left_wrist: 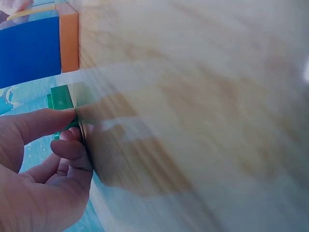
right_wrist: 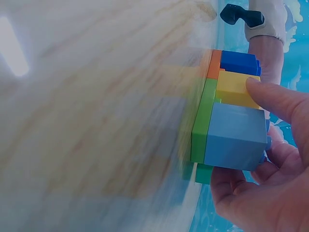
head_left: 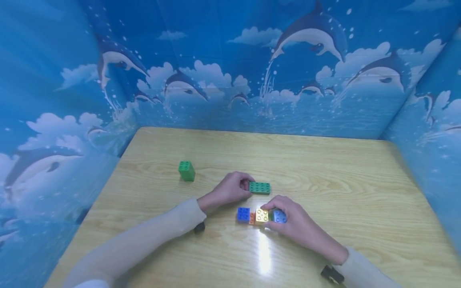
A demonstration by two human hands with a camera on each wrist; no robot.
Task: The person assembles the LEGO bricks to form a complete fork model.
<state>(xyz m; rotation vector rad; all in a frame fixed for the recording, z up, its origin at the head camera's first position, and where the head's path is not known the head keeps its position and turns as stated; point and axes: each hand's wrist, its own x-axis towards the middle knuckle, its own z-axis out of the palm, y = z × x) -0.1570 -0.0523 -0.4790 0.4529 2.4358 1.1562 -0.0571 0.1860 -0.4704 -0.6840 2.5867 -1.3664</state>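
Table (head_left: 324, 168): flat support, so the bricks stand studs-up. Your right hand (head_left: 300, 222) pinches the yellow block (head_left: 261, 215) across its sides, presumably steadying the row (head_left: 252, 218). Your left hand (head_left: 232, 188) pinches the left end of the flat green brick (head_left: 260, 188), likely keeping its studs clear (it sits just beyond the row). The green tower (head_left: 187, 172) stands well apart.

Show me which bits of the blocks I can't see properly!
Head view: most of the light green brick is hidden under the yellow block and light blue block.
Head view: the right hand covers part of the light blue block.
Left wrist view: the left hand hides part of the dark green brick.
Left wrist view: the picture's left edge cuts off the dark blue block.
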